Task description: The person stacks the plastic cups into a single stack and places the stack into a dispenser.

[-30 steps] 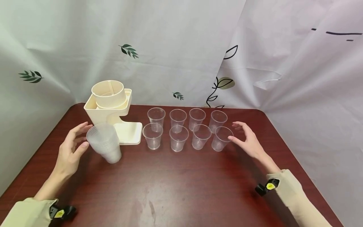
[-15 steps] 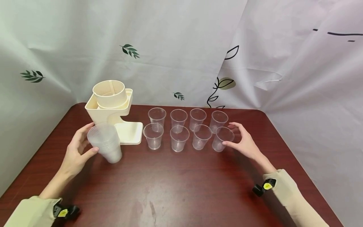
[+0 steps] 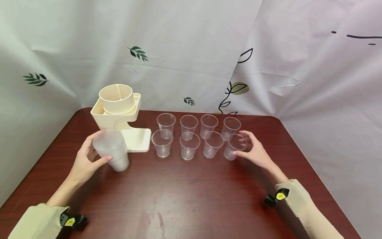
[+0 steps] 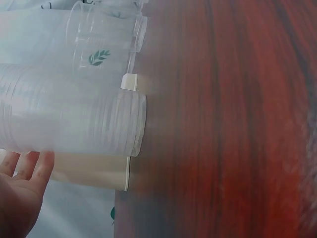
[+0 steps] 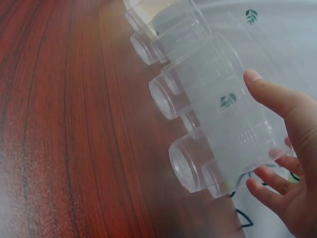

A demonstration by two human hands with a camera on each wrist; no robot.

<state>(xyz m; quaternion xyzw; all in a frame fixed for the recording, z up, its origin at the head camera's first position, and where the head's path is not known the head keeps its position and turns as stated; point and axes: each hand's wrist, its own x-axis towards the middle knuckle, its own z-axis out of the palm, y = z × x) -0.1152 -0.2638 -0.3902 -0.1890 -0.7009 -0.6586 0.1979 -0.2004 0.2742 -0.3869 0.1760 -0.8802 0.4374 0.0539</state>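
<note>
In the head view, a tall nested stack of clear plastic cups (image 3: 111, 149) stands at the left of the table. My left hand (image 3: 85, 162) holds it from the left side, thumb across its near side and fingers behind. The left wrist view shows fingertips (image 4: 45, 161) right against the stack. To the right, two rows of single clear plastic cups stand upright. My right hand (image 3: 256, 152) is around the front-right plastic cup (image 3: 231, 151), thumb at its near side and fingers behind its rim. In the right wrist view, some fingertips show through the cup's wall.
A cream-coloured stand (image 3: 116, 114) with a round open top and a flat foot (image 3: 137, 141) is behind the cup stack. More plastic cups (image 3: 189, 149) stand close beside the held one. A white patterned curtain (image 3: 185, 59) hangs behind the dark red table (image 3: 191, 199).
My left hand has moved right onto the stack, its thumb coming across the front. My right hand has moved left and closed in around the front-right cup. The cups stay in place.
</note>
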